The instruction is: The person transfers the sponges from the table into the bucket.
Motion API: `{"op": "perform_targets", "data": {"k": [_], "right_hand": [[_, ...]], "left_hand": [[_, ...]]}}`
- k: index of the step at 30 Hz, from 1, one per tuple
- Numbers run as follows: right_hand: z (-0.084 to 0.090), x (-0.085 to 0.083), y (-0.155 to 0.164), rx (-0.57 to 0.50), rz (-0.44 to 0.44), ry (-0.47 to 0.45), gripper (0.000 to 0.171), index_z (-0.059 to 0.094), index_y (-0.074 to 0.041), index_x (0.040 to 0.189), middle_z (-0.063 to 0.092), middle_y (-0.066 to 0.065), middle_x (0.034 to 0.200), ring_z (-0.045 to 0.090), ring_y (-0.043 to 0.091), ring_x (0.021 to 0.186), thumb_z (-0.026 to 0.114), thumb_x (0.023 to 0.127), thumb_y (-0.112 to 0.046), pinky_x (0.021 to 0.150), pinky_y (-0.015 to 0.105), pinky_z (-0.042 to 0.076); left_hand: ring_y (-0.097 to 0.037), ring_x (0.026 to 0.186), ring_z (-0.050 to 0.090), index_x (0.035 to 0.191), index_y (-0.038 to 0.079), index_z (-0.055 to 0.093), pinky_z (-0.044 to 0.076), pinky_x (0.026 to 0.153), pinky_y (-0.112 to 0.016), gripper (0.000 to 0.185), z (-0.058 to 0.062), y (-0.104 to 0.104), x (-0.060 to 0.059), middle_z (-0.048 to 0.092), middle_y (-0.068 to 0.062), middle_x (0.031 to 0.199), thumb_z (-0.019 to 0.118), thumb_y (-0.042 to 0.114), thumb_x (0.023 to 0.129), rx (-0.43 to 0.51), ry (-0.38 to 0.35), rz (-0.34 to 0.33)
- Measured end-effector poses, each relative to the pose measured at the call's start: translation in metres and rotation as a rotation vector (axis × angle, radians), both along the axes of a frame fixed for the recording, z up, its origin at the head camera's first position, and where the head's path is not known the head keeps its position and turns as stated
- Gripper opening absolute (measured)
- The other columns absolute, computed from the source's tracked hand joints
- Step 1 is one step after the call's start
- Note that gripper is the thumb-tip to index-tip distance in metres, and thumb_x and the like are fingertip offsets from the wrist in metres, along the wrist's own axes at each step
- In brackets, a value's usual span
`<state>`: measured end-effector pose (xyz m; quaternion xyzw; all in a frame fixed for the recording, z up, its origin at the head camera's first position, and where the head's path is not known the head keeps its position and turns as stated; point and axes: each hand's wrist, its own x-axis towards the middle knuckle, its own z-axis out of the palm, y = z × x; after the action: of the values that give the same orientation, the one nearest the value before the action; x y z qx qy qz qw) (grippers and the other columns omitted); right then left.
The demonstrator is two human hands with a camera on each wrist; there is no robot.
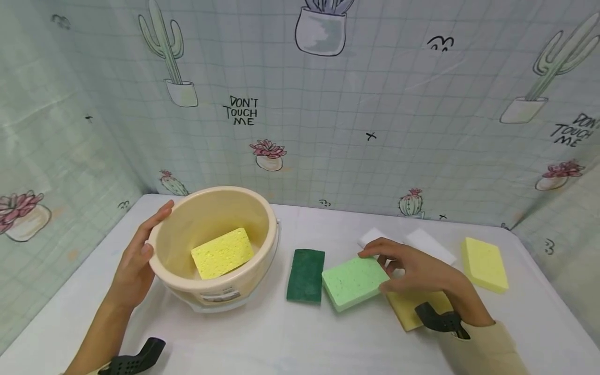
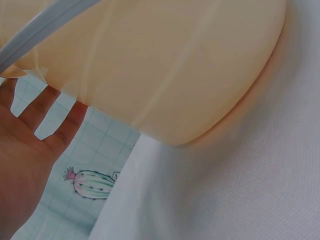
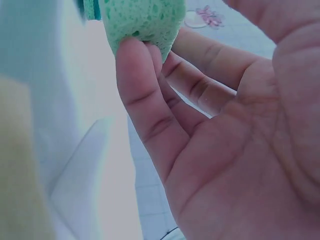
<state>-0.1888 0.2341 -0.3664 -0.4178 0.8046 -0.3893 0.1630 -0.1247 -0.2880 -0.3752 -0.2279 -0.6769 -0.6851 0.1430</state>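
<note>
While the left hand (image 1: 133,265) lay flat against the outer wall of the cream bucket (image 1: 262,219) — fingers straight, apparently steadying it — the right hand (image 1: 417,271) pinched the light green sponge (image 1: 351,281) at its right edge, between the dark green scouring pad (image 1: 305,275) and an orange-yellow sponge (image 1: 412,310). One yellow sponge (image 1: 222,253) sat inside the bucket. The right wrist view alone showed the fingertips (image 3: 137,55) gripping the sponge's corner from beneath — hidden from the head camera.

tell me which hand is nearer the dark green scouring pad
Right. The right hand pinches the light green sponge lying beside the dark green scouring pad; the left hand is beyond the beige bucket.
</note>
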Motion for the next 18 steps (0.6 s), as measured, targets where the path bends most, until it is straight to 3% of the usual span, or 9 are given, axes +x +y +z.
{"op": "perform_targets", "data": {"k": [8, 18], "right_hand": [[0.015, -0.002, -0.005, -0.059, 0.033, 0.033, 0.057, 0.051, -0.009, 0.136, 0.045, 0.007, 0.132, 0.052, 0.018, 0.092, 0.075, 0.084, -0.013, 0.072, 0.029, 0.053], [0.06, -0.008, -0.034, -0.114, 0.024, 0.115, 0.062, 0.051, -0.013, 0.137, 0.044, 0.003, 0.135, 0.048, 0.018, 0.103, 0.077, 0.081, -0.009, 0.076, 0.029, 0.051]], "left_hand": [[-0.021, 0.144, 0.013, 0.149, 0.004, 0.028, 0.031, 0.104, -0.019, 0.054, 0.001, 0.0, 0.002, 0.015, -0.007, 0.159, 0.036, 0.02, 0.098, -0.009, 0.005, -0.003], [-0.021, 0.144, 0.011, 0.149, 0.004, 0.028, 0.03, 0.105, -0.019, 0.054, 0.003, 0.001, 0.003, 0.016, -0.007, 0.158, 0.036, 0.022, 0.099, -0.004, -0.007, 0.004]]}}
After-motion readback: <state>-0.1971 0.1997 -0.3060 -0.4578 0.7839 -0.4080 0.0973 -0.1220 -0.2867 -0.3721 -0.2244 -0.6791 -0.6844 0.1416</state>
